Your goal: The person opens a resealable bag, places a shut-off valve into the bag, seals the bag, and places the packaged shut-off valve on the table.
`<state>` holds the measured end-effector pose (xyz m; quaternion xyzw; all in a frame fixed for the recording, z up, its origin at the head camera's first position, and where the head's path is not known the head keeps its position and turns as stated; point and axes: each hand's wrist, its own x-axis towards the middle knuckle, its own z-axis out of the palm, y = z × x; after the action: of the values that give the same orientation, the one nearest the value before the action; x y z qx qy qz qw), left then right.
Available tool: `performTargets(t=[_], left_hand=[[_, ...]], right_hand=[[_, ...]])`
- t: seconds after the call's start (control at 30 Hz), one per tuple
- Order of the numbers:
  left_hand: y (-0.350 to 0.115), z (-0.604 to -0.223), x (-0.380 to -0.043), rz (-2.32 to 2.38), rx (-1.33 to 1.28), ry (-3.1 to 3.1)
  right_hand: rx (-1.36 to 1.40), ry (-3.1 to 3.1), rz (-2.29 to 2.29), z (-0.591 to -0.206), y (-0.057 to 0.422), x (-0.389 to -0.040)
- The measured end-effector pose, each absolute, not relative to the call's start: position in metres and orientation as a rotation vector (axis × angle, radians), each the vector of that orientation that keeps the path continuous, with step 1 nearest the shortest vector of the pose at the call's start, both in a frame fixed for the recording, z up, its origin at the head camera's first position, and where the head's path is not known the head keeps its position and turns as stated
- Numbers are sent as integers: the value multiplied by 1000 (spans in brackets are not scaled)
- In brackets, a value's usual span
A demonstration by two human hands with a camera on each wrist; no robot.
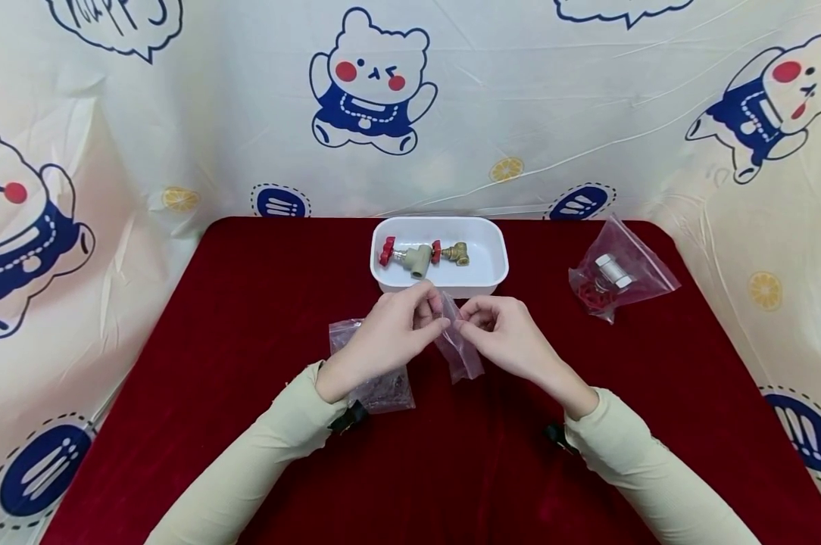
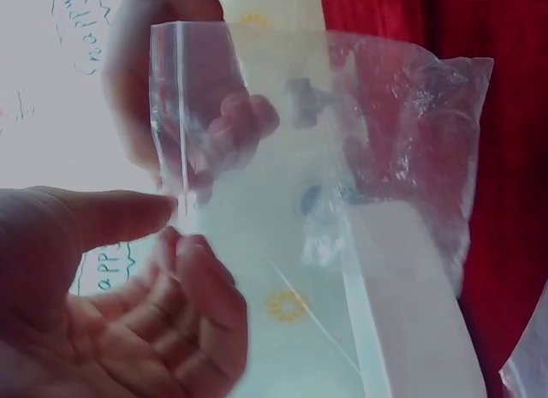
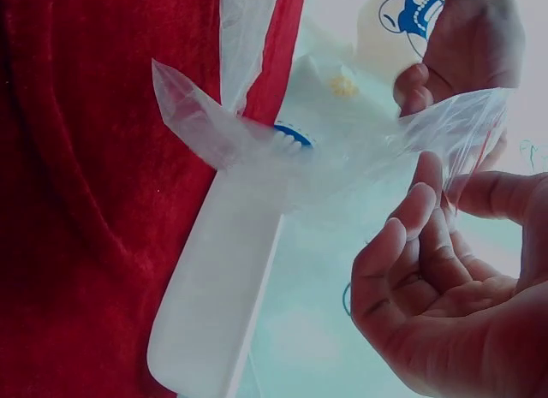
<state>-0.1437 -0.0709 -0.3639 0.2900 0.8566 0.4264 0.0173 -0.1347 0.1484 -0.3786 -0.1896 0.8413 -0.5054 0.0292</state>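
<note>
A clear zip bag [image 1: 460,354] hangs between both hands above the table, just in front of the white tray. My left hand [image 1: 400,322] pinches its top edge between thumb and fingers. Opposite it, my right hand [image 1: 509,333] pinches the same edge. In the left wrist view the bag [image 2: 411,107] is see-through, with nothing visible inside. Inside the white tray [image 1: 488,284] lie a grey-green valve [image 1: 419,260] with a red handle and a brass valve [image 1: 460,253], also with a red handle.
Another clear bag [image 1: 386,393] lies flat beneath the left forearm. On the right, a clear bag [image 1: 645,265] contains a silvery metal valve [image 1: 613,270] with a red handwheel [image 1: 594,297]. Dark red cloth [image 1: 260,288] covers the table; a printed curtain [image 1: 492,98] surrounds its back and sides.
</note>
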Motion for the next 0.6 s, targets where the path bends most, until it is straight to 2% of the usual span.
performTargets(t=[0.23, 0.6], left_hand=[[-71, -367, -142, 1187, 1238, 2575], [-68, -369, -139, 959, 1199, 2671]], right_hand=[[-573, 2579, -1559, -378, 150, -135], [-537, 2581, -1559, -378, 152, -136]])
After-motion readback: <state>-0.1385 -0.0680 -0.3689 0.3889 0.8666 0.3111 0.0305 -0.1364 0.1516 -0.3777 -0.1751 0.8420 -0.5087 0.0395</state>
